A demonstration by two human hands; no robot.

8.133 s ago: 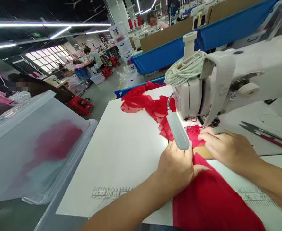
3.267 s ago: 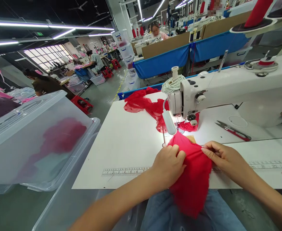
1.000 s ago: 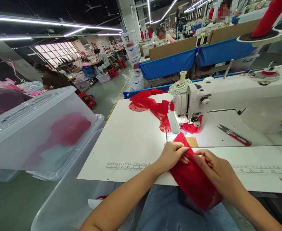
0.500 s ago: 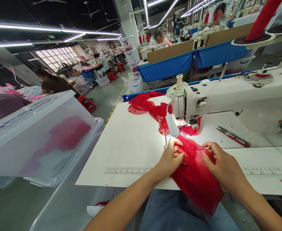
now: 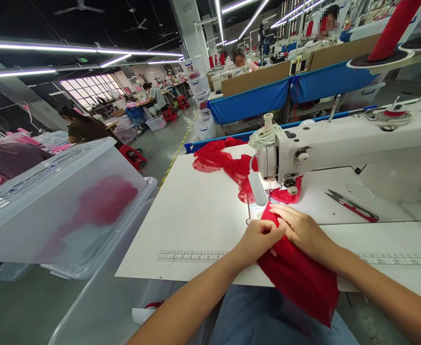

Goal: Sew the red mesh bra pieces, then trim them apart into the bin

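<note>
A piece of sheer red fabric [image 5: 300,282] runs from under the sewing machine's needle area down over the table's front edge onto my lap. My left hand [image 5: 261,242] pinches the fabric's left edge between thumb and fingers. Just right of it, my right hand [image 5: 304,232] lies on top of the cloth, its fingers stretched toward the needle. The two hands nearly touch. Above them stands the white sewing machine [image 5: 325,143], with a small lamp [image 5: 257,188] beside its needle. The needle tip is hard to make out. More red fabric [image 5: 228,163] lies bunched behind the machine's head.
Red-handled thread snips [image 5: 352,206] lie on the white table [image 5: 181,215] to the right. A printed ruler scale [image 5: 192,257] runs along its front. Clear plastic boxes [image 5: 63,215] stand at left. Red thread cones [image 5: 393,31] are at upper right. Other people sit farther off.
My right hand has moved left and forward, from the fabric's right side to lie flat on it near the needle. The fabric now looks folded over and narrower; my left hand still pinches it.
</note>
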